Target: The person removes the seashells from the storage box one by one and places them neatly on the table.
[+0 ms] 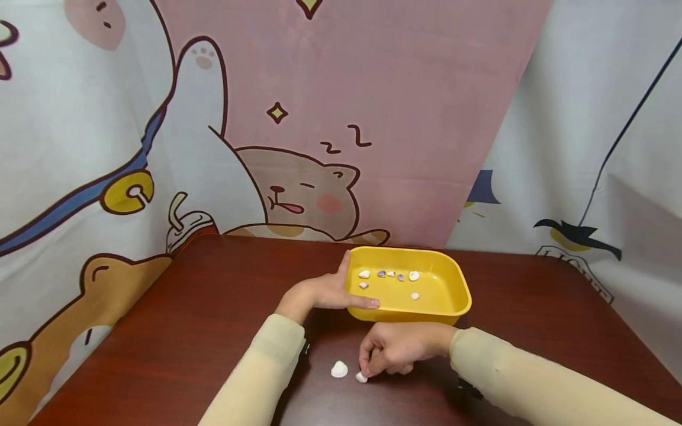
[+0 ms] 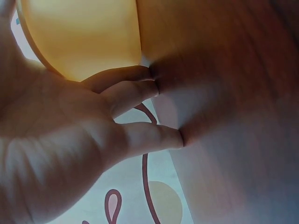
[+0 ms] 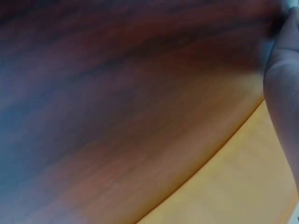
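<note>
At the left side of a yellow plastic basin, my left hand rests with its thumb along the front rim. In the left wrist view its fingers stretch straight beside the basin wall, their tips at the tabletop. Just in front of the basin, my right hand pinches a small white seashell at the table surface. A larger white seashell lies on the table to its left. The right wrist view catches only part of the right hand; the shell is out of that view.
Several small seashells, white and purplish, lie spread on the basin floor, among them a white one toward the back. The dark reddish-brown table ends at a cartoon-printed cloth behind it.
</note>
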Demonstrator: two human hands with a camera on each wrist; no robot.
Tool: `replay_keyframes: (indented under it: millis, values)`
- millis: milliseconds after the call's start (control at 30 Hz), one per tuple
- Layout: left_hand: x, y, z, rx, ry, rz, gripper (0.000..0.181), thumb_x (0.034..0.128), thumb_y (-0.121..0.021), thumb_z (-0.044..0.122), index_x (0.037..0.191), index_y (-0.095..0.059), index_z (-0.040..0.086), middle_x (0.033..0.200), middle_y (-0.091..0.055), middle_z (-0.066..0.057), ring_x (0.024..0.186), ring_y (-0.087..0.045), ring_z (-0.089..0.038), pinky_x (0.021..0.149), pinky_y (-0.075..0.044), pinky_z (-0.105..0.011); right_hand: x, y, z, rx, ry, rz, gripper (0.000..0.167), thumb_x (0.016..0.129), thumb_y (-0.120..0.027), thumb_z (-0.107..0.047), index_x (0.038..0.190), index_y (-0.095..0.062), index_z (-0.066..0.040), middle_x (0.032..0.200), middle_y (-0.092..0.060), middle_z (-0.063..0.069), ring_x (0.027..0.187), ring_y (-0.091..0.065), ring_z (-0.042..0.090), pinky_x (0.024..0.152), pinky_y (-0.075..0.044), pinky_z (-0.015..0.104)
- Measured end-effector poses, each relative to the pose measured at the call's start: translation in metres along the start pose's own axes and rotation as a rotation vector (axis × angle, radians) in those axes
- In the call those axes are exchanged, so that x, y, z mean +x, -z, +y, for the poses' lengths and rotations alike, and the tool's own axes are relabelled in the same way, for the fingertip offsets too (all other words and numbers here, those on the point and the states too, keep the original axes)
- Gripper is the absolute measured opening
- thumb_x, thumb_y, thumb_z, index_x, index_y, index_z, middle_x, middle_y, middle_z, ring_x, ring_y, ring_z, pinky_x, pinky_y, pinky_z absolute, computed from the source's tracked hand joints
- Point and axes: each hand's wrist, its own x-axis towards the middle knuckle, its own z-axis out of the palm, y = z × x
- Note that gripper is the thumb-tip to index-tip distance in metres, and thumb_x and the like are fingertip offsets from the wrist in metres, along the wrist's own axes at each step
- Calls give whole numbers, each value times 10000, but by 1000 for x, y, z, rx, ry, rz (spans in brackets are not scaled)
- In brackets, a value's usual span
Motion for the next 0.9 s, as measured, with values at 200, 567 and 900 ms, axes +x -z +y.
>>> replay_keyframes:
  millis: [200, 567, 900]
  values:
    - [0, 0, 0, -19, -14, -2, 1380, 822, -816, 661, 1691, 168, 236, 1163, -681, -127, 1067, -653, -235, 1090, -480, -469, -2, 3, 4, -8, 6, 42, 47, 987, -677, -114, 988, -723, -105, 544, -424, -70, 413, -297, 70, 416, -270, 206]
    - [1, 1, 3, 6, -42, -8, 1299, 882, -785, 569, 1688, 153, 173, 1216, -686, -182, 1054, -675, -254, 1099, -485, -462, -24, 22, -45, -77, 52, 60, 60, 1001, -729, -179, 1032, -726, -127, 599, -480, -49, 462, -345, 93, 451, -321, 218]
    - [-3, 2, 3, 108, 61, -9, 1375, 851, -745, 712, 1686, 222, 204, 1479, -615, -232, 1241, -662, -291, 1136, -487, -496, -32, 78, -90, -188, -54, 88, 143, 984, -751, -222, 1080, -718, -121, 582, -392, -35, 501, -287, 125, 496, -308, 256]
